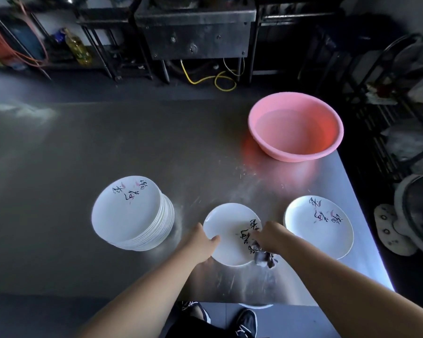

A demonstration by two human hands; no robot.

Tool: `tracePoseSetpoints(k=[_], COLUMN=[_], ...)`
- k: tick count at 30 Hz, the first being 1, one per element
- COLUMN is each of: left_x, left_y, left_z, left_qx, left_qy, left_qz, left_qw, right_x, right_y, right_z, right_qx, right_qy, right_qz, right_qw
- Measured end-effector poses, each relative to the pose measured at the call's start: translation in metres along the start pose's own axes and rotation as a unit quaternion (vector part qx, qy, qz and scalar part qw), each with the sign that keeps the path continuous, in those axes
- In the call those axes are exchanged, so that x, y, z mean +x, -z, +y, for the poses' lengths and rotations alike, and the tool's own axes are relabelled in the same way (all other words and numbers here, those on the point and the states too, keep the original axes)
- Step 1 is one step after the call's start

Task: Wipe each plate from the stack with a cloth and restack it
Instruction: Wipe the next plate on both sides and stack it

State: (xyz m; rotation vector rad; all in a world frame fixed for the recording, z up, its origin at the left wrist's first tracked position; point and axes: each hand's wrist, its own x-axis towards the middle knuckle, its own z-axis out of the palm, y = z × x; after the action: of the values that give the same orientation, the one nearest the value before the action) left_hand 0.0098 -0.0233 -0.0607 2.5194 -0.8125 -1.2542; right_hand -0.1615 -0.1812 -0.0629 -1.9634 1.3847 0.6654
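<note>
**Hands at work on a single plate, midway between two piles**

Left hand (pixel 202 242) gripped the near-left rim of a white plate (pixel 226 230), thumb curled over the edge, holding it steady on the steel table (pixel 83 147). Across from it, the right hand (pixel 270 236) closed around a dark, bunched cloth (pixel 264 257) and pressed it against the plate's right side, over the painted lettering; part of the cloth hung past the rim.

Seen from the head camera, the plate sat between two groups. A tall stack (pixel 132 213) of matching plates stood to the left, apparently those not yet wiped. To the right, just beside the plate being wiped, lay a low pile (pixel 319 226); how many plates it held could not be told. A pink basin (pixel 296 126) holding water stood farther back on the right.

By appearances, the job was in its early stages. The risks looked plain: wet streaks on the table near the plate suggested a slick surface, so a hard wiping stroke could skid the plate towards the near table edge. The tall stack also seemed to lean slightly, and a careless knock from the left arm might topple it.
</note>
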Motion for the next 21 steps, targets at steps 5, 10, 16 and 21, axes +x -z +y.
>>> tracePoseSetpoints(k=[5,10,16,21], left_x=[-0.013,-0.024,-0.056,-0.082], left_y=[0.012,0.024,0.053,0.072], left_z=[0.016,0.028,0.052,0.068], left_qx=[-0.11,-0.381,-0.549,-0.605], left_qy=[0.005,-0.051,-0.137,-0.176], left_qz=[0.006,0.076,0.063,-0.042], left_qw=[0.994,0.92,0.822,0.775], right_x=[-0.016,-0.044,-0.097,-0.099], right_y=[0.016,0.031,0.064,0.083], right_z=[0.003,0.001,0.0,0.011], right_qx=[0.097,0.39,0.401,0.272], right_qy=[0.018,0.112,0.269,0.244], right_qz=[0.026,0.178,0.29,0.395], right_qw=[0.995,0.896,0.826,0.843])
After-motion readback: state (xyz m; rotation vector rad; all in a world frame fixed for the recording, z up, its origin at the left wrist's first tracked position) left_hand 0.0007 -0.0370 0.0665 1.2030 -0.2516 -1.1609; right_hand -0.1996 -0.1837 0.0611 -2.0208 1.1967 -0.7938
